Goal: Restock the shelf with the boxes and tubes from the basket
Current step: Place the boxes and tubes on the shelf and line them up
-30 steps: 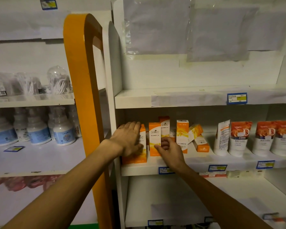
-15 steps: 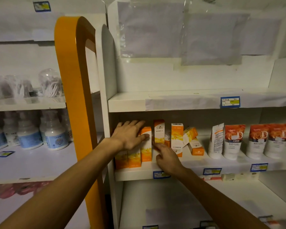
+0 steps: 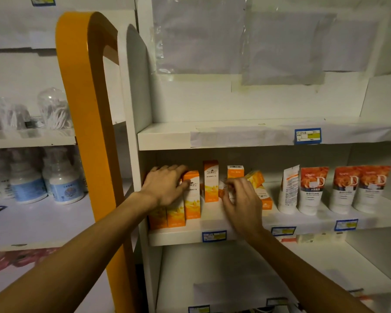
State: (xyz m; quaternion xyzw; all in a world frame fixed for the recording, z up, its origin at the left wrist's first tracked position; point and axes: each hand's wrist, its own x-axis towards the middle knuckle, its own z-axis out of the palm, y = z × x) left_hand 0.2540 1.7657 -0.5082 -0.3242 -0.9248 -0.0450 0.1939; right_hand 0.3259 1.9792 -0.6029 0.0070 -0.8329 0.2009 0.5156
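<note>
Lining up orange boxes on the middle shelf (image 3: 178, 236)

The left hand (image 3: 165, 186) lay flat, fingers straight, against the front orange boxes (image 3: 191, 195); the right hand (image 3: 242, 199) curled around a small box, its hold partly hidden. Best to steady the row while sliding that box in. Right of the grip lay tipped boxes (image 3: 255, 178), and beyond them the standing tubes (image 3: 312, 190). The basket was out of sight.
</note>
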